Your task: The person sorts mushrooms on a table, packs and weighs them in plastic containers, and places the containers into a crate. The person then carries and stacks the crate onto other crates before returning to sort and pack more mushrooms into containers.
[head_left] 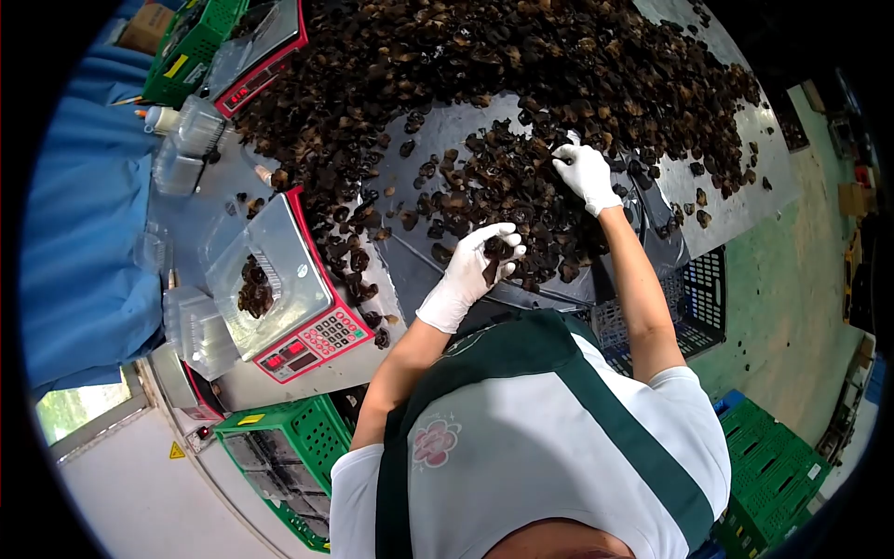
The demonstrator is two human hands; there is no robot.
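White-gloved left grip is curled round dark-brown frilly fungus bits, probably light, rubbery, slippery; I'd pinch the folds. White-gloved right grip, farther right: can't tell.

I see a few dark brown, curly, shiny bits held in the left hand, and lots more like them lying in a loose, messy pile just past it, with a great big heap spread out behind that.

White shirt, pink flower emblem, dark green apron, white gloves
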